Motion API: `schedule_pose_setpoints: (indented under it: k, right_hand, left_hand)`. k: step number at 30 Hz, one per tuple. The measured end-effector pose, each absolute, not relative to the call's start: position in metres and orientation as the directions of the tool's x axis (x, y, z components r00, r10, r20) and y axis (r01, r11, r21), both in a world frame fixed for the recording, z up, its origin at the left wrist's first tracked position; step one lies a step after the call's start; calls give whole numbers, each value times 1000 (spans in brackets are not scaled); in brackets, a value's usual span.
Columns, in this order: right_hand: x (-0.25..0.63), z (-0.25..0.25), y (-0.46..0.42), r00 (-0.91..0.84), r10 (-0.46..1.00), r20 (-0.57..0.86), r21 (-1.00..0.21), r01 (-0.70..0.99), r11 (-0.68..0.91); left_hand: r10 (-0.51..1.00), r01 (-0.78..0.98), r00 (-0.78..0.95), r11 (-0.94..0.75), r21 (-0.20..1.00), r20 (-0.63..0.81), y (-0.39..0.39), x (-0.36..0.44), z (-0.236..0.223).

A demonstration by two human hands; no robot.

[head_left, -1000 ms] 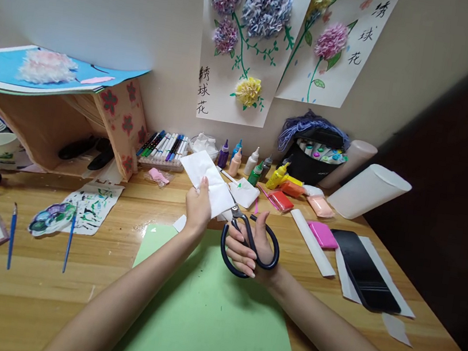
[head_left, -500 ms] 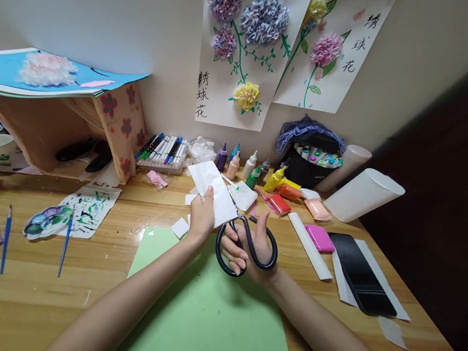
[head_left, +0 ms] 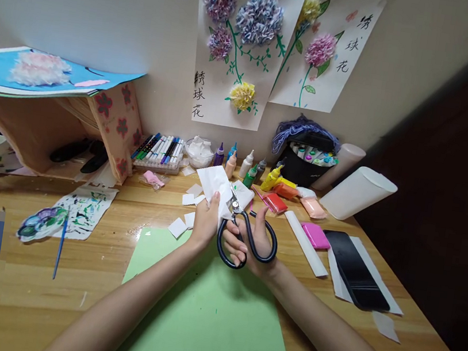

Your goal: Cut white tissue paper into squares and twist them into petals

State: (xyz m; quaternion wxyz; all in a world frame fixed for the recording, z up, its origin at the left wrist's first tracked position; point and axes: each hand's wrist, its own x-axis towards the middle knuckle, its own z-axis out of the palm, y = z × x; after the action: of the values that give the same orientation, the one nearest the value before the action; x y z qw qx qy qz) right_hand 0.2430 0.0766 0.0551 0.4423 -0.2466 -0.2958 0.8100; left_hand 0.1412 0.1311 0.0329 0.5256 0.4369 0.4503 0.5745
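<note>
Fingers of the right hand [head_left: 263, 241] grip the large black-looped metal scissors [head_left: 236, 204], and at eleven o'clock from them the left hand [head_left: 205, 221] pinches the thin white paper [head_left: 214, 181], best held taut and fed deep between the blades, thumb well clear!

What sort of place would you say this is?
It looks like a craft corner, perhaps at home: flower pictures hang on the wall, a tray of markers stands on the wooden table, and the right hand holds scissors at white paper.
</note>
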Motion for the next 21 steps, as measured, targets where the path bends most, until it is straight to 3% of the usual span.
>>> schedule_pose_setpoints:
  k: [21]
  right_hand:
    - [253,71,84,-401,899,-174,-731,-559,-391]
  left_hand:
    - [993,-165,81,99,981,-86,123,146,39]
